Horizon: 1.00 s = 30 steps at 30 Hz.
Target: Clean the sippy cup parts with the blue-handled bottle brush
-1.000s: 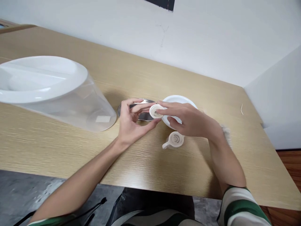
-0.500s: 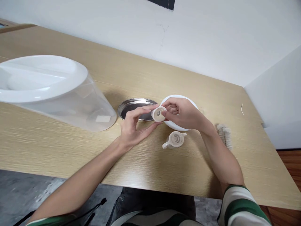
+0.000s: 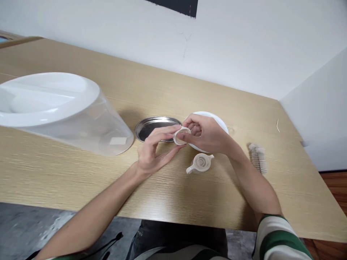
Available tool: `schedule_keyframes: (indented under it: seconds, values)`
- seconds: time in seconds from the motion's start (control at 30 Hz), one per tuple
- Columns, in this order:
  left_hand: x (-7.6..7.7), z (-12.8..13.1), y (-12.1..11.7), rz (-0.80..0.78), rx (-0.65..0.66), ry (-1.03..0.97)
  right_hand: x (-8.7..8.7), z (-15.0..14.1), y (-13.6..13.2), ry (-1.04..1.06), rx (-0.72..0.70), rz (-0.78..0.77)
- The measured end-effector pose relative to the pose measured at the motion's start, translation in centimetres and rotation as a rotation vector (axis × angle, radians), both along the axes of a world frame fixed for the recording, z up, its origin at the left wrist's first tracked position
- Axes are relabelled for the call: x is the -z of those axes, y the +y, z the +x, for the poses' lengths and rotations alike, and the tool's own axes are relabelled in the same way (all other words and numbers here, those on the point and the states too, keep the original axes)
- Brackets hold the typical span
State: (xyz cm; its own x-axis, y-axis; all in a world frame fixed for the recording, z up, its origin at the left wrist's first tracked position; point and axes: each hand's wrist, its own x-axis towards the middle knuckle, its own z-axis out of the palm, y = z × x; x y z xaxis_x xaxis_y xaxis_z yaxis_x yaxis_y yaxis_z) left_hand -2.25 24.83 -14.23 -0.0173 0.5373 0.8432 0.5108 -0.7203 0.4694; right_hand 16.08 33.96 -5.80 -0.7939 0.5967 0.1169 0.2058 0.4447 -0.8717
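Both my hands meet over the wooden table (image 3: 81,180) around a small cream round cap (image 3: 179,135). My right hand (image 3: 207,134) pinches the cap with thumb and fingers curled. My left hand (image 3: 154,151) touches its left side with thumb and forefinger tips, the other fingers loose. Just below the hands a cream ribbed part with a small spout (image 3: 200,163) lies on the table. Behind the hands sit a shallow steel dish (image 3: 151,127) and a white bowl (image 3: 217,121).
A large clear plastic container with a white lid (image 3: 54,108) lies on its side at the left. A white bristle brush (image 3: 258,161) lies at the right. A small pale strip (image 3: 277,125) rests near the far right edge. The white wall runs behind.
My right hand has curled in and turned the cap from face-up to tilted on edge. My left fingers have shifted from cupping beneath it to pinching its left side. The view dipped slightly.
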Motion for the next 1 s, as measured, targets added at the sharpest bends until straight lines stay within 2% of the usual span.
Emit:
schedule_keyframes:
  seconds: [0.43,0.63,0.73,0.9,1.0]
  values:
    - [0.6,-0.1,0.3,0.057,-0.072,0.094,0.4,-0.2,-0.5,-0.051,0.077,0.128]
    - [0.5,-0.1,0.4,0.184,-0.042,0.071,-0.6,0.4,0.0,0.012,-0.188,-0.224]
    - [0.5,-0.1,0.3,0.197,-0.053,0.06,-1.0,0.4,0.4,0.081,-0.256,-0.308]
    - [0.3,-0.1,0.4,0.142,-0.114,0.074,-1.2,0.2,0.4,0.082,-0.258,-0.407]
    - [0.2,0.3,0.2,0.117,-0.184,0.019,-1.2,1.0,0.2,0.129,-0.183,-0.489]
